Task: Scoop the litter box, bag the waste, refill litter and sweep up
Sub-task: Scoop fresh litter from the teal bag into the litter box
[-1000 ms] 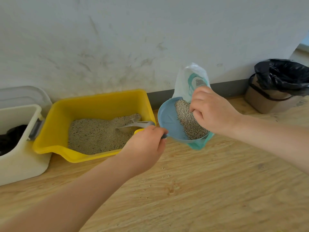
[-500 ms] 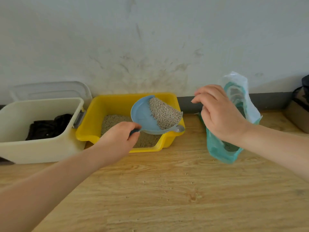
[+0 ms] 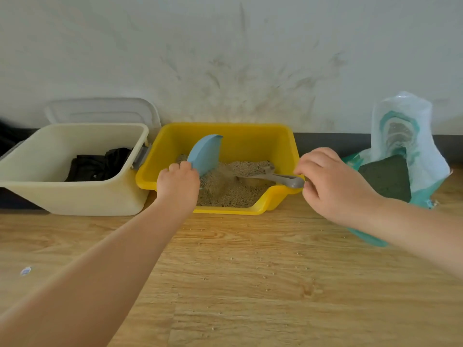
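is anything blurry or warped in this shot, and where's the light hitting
Head view: wide-angle bowing curves the floor and baseboard; soft blur on the left hand and blue scoop; even daylight, no harsh glare; faint shadows under the yellow litter box.

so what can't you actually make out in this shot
Head view only:
- Blue scoop handle: hidden inside the left hand.
- Right hand fingers on the grey scoop: seen from behind, grip unclear.
- Dark contents of the cream bin: too dark to identify.
- Litter bag base: behind the right forearm.
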